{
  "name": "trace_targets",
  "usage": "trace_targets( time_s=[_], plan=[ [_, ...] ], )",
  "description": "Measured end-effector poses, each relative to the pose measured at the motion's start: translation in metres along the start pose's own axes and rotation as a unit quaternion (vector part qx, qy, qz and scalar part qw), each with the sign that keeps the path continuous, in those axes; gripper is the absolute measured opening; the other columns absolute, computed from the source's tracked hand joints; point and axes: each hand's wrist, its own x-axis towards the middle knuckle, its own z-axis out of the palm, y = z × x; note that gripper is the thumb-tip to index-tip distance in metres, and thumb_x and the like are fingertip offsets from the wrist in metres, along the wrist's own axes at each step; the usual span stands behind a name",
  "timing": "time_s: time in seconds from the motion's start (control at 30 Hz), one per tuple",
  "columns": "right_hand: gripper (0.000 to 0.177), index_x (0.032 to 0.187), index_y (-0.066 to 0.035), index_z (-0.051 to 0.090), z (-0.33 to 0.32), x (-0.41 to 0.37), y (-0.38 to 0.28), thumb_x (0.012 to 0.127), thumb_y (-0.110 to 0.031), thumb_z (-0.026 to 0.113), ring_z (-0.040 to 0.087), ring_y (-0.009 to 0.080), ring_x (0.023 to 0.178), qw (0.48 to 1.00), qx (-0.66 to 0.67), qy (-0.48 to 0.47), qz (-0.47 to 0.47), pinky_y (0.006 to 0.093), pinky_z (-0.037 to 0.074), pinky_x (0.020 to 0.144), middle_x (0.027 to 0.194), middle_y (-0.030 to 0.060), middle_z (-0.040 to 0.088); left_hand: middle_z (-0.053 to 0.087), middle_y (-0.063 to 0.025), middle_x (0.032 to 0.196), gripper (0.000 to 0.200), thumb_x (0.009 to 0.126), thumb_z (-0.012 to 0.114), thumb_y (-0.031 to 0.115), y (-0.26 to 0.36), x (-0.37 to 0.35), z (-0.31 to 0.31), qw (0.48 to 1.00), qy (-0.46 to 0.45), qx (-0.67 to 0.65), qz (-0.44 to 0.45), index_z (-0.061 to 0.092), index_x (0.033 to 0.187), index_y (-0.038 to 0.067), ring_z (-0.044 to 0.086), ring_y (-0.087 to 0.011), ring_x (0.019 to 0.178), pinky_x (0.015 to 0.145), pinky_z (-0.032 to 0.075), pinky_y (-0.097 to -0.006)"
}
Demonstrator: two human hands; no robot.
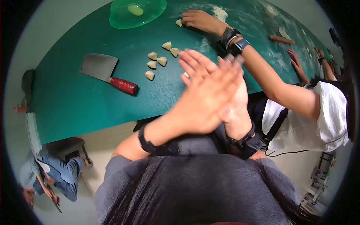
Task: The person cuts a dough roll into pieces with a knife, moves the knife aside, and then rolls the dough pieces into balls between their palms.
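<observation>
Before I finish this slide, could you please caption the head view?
Left hand over right hand, near dough pieces and a cleaver.

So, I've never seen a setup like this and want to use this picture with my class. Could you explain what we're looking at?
There is no robot here, just a person working with bare hands. The single picture comes from a camera worn on their head, facing forward and down, so their own body fills the bottom.

The left hand, blurred, lies flat across the open palm of the right hand. Whether anything sits between them is hidden.

On the green table, several pale pieces, probably dough, lie just beyond the hands. To the left is a cleaver with a red handle; farther back is a green bowl.

The hand beside the white powder is a neighbour's hand.
</observation>
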Motion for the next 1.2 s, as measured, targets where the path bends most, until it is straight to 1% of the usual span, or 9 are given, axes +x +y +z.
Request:
trace_targets(
  time_s=[0.3,0.37,0.5,0.57,0.67,0.8,0.87,0.97,1.2],
  plan=[
    [0.074,0.154,0.0,0.02,0.014,-0.006,-0.002,0.101,-0.049,0.033,0.023,0.0395,0.147,0.987,0.155,0.029,0.015,0.053,0.019,0.121,0.159,0.0238,0.023,0.036,-0.0196,0.155,0.062,0.096,0.044,0.035,-0.013,0.005,-0.011,0.996,0.013,0.058,-0.066,0.04,0.148,0.002,0.027,-0.0341,0.148,0.117,-0.002,-0.0626],
    [0.081,0.155,-0.002,0.018,-0.03,-0.002,0.009,0.099,-0.057,0.037,0.027,0.0374,0.146,0.988,0.149,0.015,0.034,0.0511,0.022,0.121,0.158,0.023,0.024,0.033,-0.0203,0.157,0.07,0.095,0.044,0.048,0.009,0.006,0.001,0.996,0.0,-0.084,-0.016,0.039,0.15,0.005,0.024,-0.0383,0.148,0.116,-0.002,-0.064],
    [0.079,0.154,-0.004,0.021,-0.017,0.001,0.025,0.099,-0.057,0.041,0.031,0.0367,0.144,0.999,-0.016,-0.014,0.041,0.051,0.024,0.121,0.157,0.0238,0.028,0.019,-0.0234,0.161,0.081,0.092,0.047,0.06,-0.008,0.024,-0.013,0.989,0.011,0.093,-0.115,0.034,0.153,0.007,0.011,-0.0423,0.151,0.112,-0.01,-0.068],
    [0.063,0.15,-0.001,0.029,-0.013,0.001,0.011,0.103,-0.04,0.042,0.038,0.036,0.14,0.991,0.12,-0.048,0.031,0.0497,0.03,0.119,0.153,0.0233,0.035,0.019,-0.0255,0.161,0.08,0.092,0.048,0.058,-0.026,0.022,-0.014,0.981,0.056,0.142,-0.119,0.034,0.153,0.008,0.01,-0.0434,0.15,0.111,-0.012,-0.0675],
    [0.051,0.147,-0.001,0.035,-0.02,0.005,-0.03,0.1,-0.016,0.047,0.047,0.0354,0.133,0.993,-0.082,0.038,-0.076,0.0477,0.04,0.113,0.145,0.0211,0.045,0.024,-0.0229,0.16,0.076,0.092,0.051,0.053,-0.027,0.02,-0.016,0.977,0.143,0.116,-0.111,0.036,0.152,0.009,0.012,-0.0436,0.15,0.111,-0.013,-0.0662],
    [0.051,0.146,0.0,0.038,-0.031,0.012,-0.118,0.096,-0.003,0.052,0.056,0.0323,0.125,0.731,-0.528,0.196,-0.385,0.0447,0.047,0.105,0.139,0.0205,0.053,0.036,-0.0135,0.157,0.068,0.094,0.045,0.051,-0.032,0.0,-0.025,0.972,0.184,0.094,-0.114,0.042,0.15,0.01,0.018,-0.0402,0.15,0.114,-0.004,-0.0657],
    [0.059,0.151,0.0,0.03,-0.047,-0.002,-0.169,0.1,-0.02,0.051,0.047,0.036,0.134,0.355,-0.817,0.263,-0.371,0.0495,0.036,0.112,0.146,0.0226,0.046,0.037,-0.0132,0.156,0.066,0.094,0.05,0.049,-0.037,-0.015,-0.03,0.973,0.182,0.071,-0.124,0.044,0.148,0.012,0.018,-0.0396,0.15,0.113,-0.006,-0.0654],
    [0.071,0.155,-0.003,0.019,-0.119,0.007,-0.206,0.101,-0.04,0.046,0.028,0.0385,0.146,0.142,-0.926,0.305,-0.172,0.0568,0.017,0.118,0.156,0.0213,0.033,0.039,-0.0126,0.155,0.066,0.095,0.047,0.052,-0.039,-0.032,-0.033,0.968,0.194,0.061,-0.145,0.046,0.147,0.012,0.019,-0.0396,0.15,0.114,-0.005,-0.0652],
    [0.075,0.154,-0.001,0.022,-0.067,0.016,-0.29,0.101,-0.051,0.036,0.016,0.0465,0.148,0.199,-0.835,0.384,-0.342,0.0619,0.013,0.117,0.157,0.0262,0.027,0.046,-0.0119,0.15,0.068,0.096,0.04,0.059,-0.042,-0.046,-0.043,0.96,0.233,0.067,-0.14,0.05,0.143,0.01,0.027,-0.0394,0.147,0.115,-0.001,-0.065]
  ],
)
